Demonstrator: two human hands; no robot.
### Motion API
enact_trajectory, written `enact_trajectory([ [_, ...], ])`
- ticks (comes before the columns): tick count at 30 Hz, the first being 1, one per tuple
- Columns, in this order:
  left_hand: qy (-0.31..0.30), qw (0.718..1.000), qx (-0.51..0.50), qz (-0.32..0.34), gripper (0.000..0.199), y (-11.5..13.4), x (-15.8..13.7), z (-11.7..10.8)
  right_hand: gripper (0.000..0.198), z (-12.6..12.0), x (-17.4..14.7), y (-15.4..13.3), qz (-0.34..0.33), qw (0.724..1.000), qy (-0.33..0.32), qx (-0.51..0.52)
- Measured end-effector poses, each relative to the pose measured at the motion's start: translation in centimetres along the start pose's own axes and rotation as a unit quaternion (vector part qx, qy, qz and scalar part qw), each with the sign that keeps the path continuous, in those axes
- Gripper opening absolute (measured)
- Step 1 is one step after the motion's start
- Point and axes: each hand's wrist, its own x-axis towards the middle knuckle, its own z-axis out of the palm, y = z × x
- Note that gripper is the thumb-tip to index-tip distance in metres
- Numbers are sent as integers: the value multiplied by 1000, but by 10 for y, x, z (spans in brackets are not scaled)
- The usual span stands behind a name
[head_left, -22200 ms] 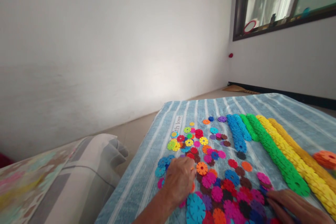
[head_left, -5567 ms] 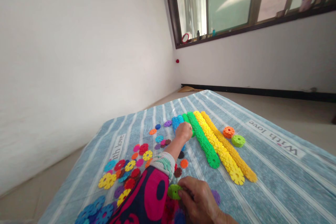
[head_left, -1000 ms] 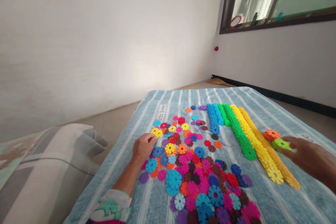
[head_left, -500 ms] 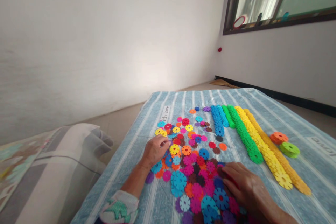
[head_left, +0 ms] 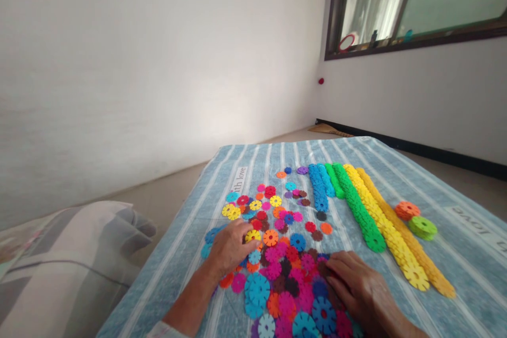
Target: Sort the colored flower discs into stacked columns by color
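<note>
White wall [head_left: 158, 63] fills the upper left of the frame, and below it we see a blue striped cloth [head_left: 420, 179]. Lots of bright discs [head_left: 287, 303] lie in a messy heap at the bottom middle. Our hands are apart — our left hand [head_left: 231, 247] has its thumb and finger at a yellow disc [head_left: 252, 234], and our right hand [head_left: 362, 282] bends over the heap's right side. We can't tell if either one grips anything.
</note>
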Motion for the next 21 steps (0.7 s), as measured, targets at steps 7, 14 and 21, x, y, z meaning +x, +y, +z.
enact_trajectory([
  [7,0,997,-65,-40,16,-1,5,-1,15,-1,4,-8,22,1000,19,8],
  [14,9,991,-123,-60,18,1,5,2,12,-6,6,-9,27,999,9,14],
  [21,-8,975,-210,-64,29,-1,3,4,17,-4,3,-8,8,1000,7,11],
])
